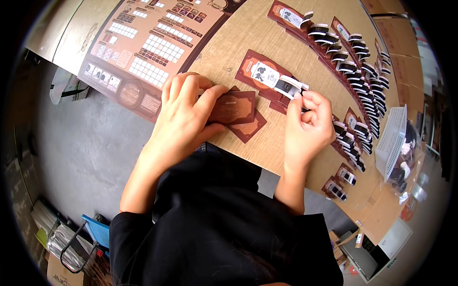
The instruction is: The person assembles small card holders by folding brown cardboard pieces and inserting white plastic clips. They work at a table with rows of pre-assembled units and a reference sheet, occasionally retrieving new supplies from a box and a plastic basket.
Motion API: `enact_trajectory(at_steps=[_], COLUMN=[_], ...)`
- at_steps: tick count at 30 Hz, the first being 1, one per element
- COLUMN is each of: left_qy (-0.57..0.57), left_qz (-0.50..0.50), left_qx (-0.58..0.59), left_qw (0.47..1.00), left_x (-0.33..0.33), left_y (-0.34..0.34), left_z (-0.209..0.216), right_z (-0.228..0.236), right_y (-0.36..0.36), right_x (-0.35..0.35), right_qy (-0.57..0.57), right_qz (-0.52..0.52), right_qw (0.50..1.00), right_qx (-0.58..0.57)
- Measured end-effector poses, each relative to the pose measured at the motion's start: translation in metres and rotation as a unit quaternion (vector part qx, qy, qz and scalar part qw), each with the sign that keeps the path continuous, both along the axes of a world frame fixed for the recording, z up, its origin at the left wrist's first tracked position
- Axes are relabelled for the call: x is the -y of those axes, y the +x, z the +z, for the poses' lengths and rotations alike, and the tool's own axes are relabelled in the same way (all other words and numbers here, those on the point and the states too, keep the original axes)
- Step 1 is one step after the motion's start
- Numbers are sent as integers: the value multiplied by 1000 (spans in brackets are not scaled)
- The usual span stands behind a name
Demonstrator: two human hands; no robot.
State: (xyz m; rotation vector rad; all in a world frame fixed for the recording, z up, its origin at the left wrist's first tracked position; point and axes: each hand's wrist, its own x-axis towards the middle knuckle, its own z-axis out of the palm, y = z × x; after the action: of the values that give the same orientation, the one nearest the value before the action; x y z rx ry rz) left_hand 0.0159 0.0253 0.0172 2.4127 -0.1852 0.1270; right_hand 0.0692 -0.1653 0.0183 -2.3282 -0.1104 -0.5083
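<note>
My left hand (183, 107) rests at the table's near edge, its curled fingers and thumb around a small stack of dark red printed cards (241, 106). Another red card (250, 127) sticks out askew beneath them. My right hand (311, 124) pinches the end of a small white-edged black piece (287, 86). That piece lies over a red card (248, 66) with a white picture panel, at the front of a short overlapping row. My right fingers hide the rest of that row.
Fanned rows of red cards with black-and-white pieces (350, 66) curve across the right side of the wooden table (224, 52). A large printed brown sheet (148, 52) lies at the left. A white basket (393, 138) stands at the far right. A blue folding chair or cart (98, 231) is lower left.
</note>
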Motion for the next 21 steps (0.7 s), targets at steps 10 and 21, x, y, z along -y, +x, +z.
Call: enact_trajectory(at_steps=[10, 21], left_qy=[-144, -611], left_qz=[13, -8], left_qx=[-17, -237], left_qw=[989, 755], left_x=[2, 13], left_y=[-12, -33], left_z=[-4, 17], right_z=[5, 6], right_y=[-29, -46], right_x=[1, 0], right_qy=[127, 281], right_qz=[160, 257], right_qw=[978, 925], right_qx=[48, -2])
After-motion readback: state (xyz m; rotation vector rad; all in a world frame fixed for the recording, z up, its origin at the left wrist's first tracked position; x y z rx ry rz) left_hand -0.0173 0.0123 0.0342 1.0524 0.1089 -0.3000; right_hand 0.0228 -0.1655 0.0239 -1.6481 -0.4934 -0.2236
